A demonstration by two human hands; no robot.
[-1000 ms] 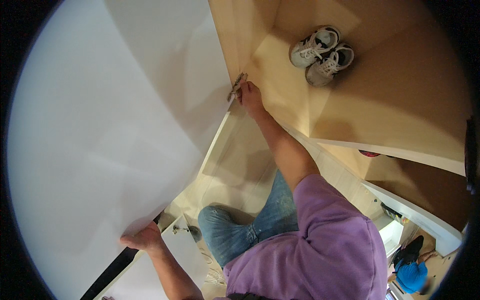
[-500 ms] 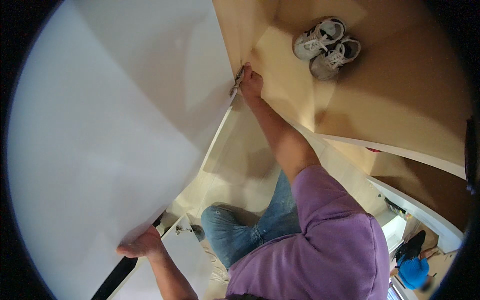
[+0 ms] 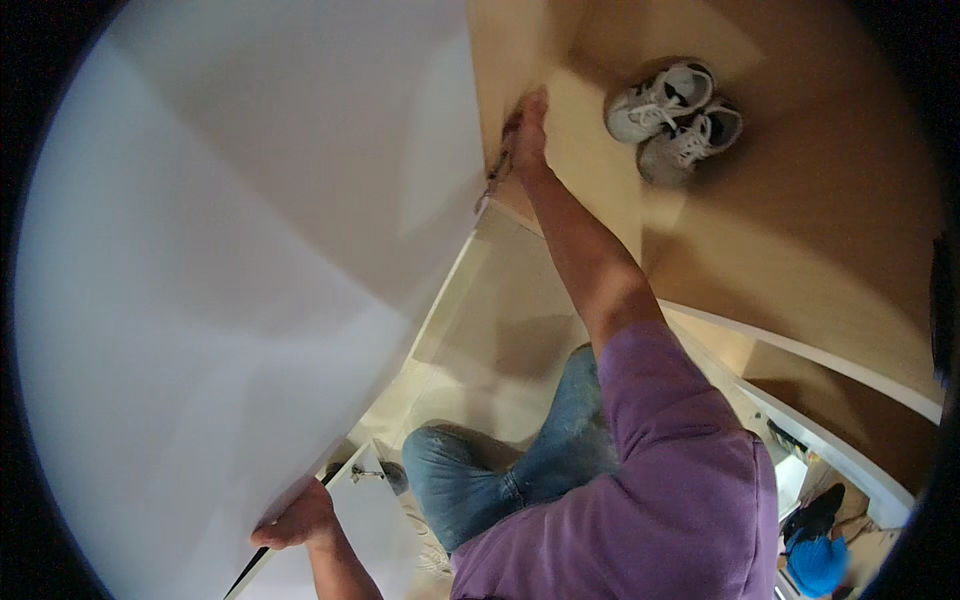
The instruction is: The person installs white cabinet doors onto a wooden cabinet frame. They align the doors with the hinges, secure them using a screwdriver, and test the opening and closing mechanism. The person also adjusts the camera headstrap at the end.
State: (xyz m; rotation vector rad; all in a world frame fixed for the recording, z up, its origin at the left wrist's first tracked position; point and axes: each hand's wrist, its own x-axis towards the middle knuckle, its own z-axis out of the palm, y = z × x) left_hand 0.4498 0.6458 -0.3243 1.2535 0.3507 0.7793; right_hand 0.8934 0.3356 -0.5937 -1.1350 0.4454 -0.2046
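A large white cabinet door (image 3: pixel 250 250) fills the left side. My left hand (image 3: pixel 300 520) grips its lower edge, thumb on the white face and fingers hidden behind. My right hand (image 3: pixel 530 135) reaches up to the wooden side wall of the cabinet (image 3: pixel 500 50), its fingers closed around the metal hinge (image 3: pixel 492 185) between wall and door. The fingers partly cover the hinge, and the picture is a little blurred there. Whether the hinge is fastened to the wall I cannot tell.
A pair of white sneakers (image 3: pixel 662 105) stands on the cabinet's wooden shelf. Another white panel with a hinge (image 3: pixel 370 472) is beside my bent knee (image 3: pixel 440 480). At the lower right a person in blue (image 3: pixel 818 565) is near a white cabinet edge (image 3: pixel 850 455).
My right hand has moved slightly right and up along the wall with the hinge. The door's hinge side has shifted right, and my left hand has moved a little right and down with its edge.
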